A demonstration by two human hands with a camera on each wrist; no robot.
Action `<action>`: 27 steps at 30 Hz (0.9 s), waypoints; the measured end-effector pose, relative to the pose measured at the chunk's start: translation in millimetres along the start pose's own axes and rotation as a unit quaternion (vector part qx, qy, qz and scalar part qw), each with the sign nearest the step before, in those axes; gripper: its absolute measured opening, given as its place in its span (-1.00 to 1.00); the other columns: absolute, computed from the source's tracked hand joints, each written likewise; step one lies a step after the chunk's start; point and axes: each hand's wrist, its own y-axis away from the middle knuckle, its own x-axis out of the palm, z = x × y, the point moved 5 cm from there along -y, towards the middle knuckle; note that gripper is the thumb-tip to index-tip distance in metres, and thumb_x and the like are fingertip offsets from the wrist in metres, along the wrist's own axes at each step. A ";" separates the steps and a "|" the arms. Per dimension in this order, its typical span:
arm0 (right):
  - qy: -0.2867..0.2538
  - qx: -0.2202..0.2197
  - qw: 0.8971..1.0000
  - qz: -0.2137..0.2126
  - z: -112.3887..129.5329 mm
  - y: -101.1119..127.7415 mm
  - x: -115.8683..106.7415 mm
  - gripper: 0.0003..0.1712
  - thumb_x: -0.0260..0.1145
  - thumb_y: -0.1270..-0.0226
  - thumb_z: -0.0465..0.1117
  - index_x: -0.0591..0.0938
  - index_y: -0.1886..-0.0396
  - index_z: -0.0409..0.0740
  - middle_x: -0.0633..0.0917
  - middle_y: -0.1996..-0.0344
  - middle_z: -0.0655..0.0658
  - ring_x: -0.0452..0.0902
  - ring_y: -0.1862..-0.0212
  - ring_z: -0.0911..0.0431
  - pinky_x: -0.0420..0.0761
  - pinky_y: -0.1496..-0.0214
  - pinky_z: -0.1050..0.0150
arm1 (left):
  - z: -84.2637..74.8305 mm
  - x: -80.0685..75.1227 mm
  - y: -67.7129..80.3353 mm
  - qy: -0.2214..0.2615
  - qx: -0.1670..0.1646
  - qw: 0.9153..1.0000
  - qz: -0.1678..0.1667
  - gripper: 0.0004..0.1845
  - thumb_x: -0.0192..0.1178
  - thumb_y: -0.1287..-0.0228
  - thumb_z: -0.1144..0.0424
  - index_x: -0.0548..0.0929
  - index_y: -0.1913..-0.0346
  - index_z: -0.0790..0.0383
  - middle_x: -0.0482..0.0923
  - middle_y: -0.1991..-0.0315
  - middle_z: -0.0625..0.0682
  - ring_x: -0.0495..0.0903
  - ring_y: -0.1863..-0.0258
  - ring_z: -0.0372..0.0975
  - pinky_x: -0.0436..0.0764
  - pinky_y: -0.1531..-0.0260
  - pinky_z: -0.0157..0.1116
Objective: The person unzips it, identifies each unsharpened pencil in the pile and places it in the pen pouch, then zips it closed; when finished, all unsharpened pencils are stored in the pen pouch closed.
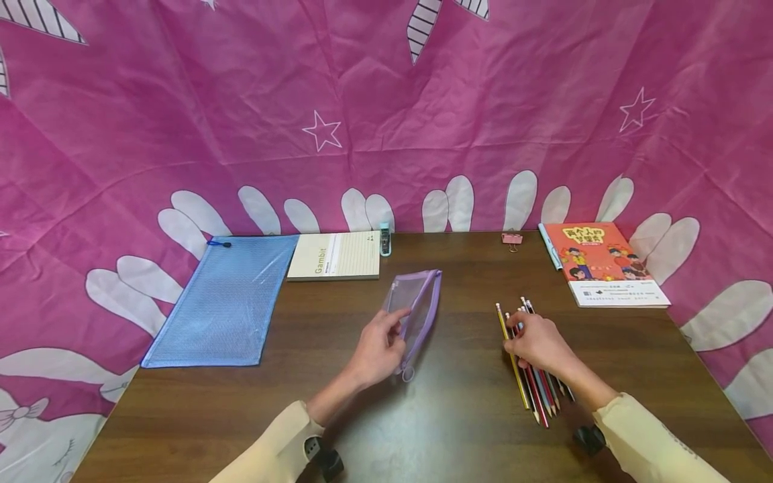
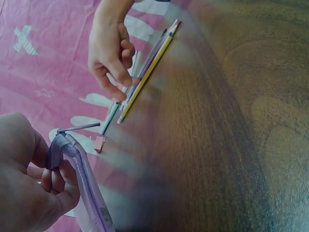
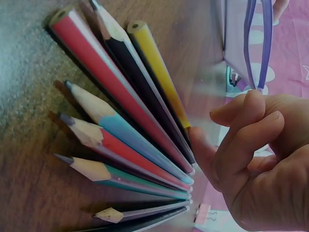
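With the left hand [image 1: 379,345] pinching the purple zip pouch [image 1: 417,295], the right hand [image 1: 540,342], its grip unclear, would best take the yellow pencil [image 1: 517,376] near its eraser end.

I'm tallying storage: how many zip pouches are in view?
2. The left hand holds the purple zip pouch; the blue mesh zip pouch lies on the table, beside the notebook.

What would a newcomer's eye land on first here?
Probably the pink cloth with white stars, behind the table. Then the purple pouch gripped in the left hand near mid-table, and pencils fanned out by the right hand. The orange-red book at the back right likely draws attention too.
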 end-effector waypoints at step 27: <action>0.150 -0.007 0.988 0.022 11.1 -17.6 17.1 -0.56 0.46 -0.08 -0.31 0.59 0.01 -0.32 0.60 0.47 -0.14 0.51 0.70 0.15 0.50 0.64 0.21 | 0.8 3.3 0.3 0.000 -0.007 1.000 0.006 -0.37 0.05 0.05 0.64 0.55 -0.22 0.47 0.42 0.32 0.03 0.41 0.40 -0.33 0.58 0.38 -0.35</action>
